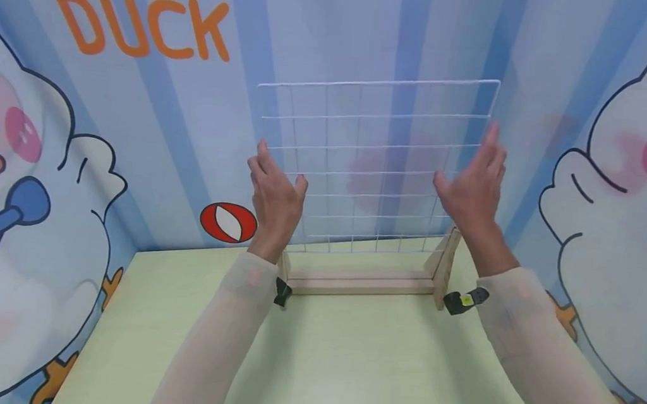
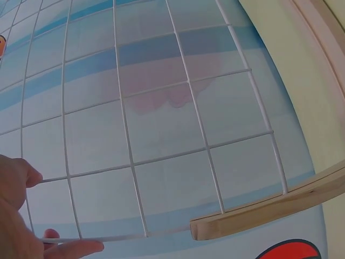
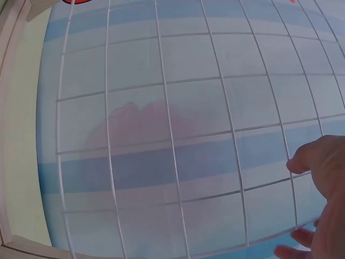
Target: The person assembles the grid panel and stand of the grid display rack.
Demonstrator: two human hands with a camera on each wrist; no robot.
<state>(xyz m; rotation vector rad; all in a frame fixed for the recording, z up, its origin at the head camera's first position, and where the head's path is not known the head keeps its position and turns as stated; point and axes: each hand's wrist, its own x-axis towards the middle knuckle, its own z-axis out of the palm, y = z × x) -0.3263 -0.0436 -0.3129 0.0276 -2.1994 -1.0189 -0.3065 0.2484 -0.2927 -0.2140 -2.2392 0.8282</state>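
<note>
A white wire grid panel [image 1: 378,83] stands upright in front of me, its lower part between the side arms of a wooden stand [image 1: 362,285]. My left hand [image 1: 278,201] holds the panel's left edge. In the left wrist view the thumb lies at a cross wire and the fingers reach round the edge wire, near a wooden arm [image 2: 242,218] that overlaps the panel's lower corner. The right edge is held by my right hand [image 1: 475,185], a little higher up. In the right wrist view its thumb [image 3: 302,156] is on the near side, with fingers partly behind the edge wire.
The stand rests near the back of a pale green table [image 1: 345,356]. Close behind the panel rises a blue striped backdrop [image 1: 337,25] with duck drawings at both sides. Black wrist devices [image 1: 466,300] sit beside both sleeves.
</note>
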